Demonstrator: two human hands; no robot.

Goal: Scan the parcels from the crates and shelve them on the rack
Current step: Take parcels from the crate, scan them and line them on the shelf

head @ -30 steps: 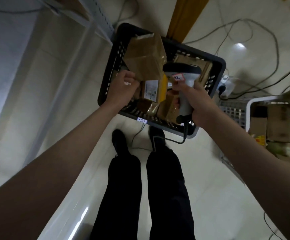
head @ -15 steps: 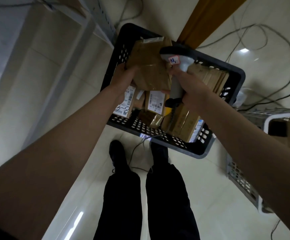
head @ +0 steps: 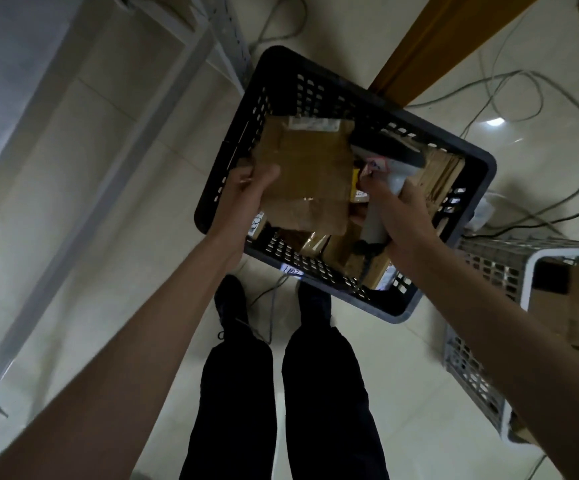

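Loose cables (head: 509, 109) trail over the tiled floor in the upper right of the frame, and a white crate (head: 495, 306) of boxes sits at the right edge. A metal rack post (head: 227, 36) stands at upper centre, just beside the black crate (head: 468, 188), which holds more boxes. Above that crate, the left hand (head: 246, 199) pinches the brown parcel (head: 307, 178) at its left edge. The right hand (head: 399, 220) is wrapped round the grip of the scanner (head: 385, 168), whose head lies against the parcel's right edge.
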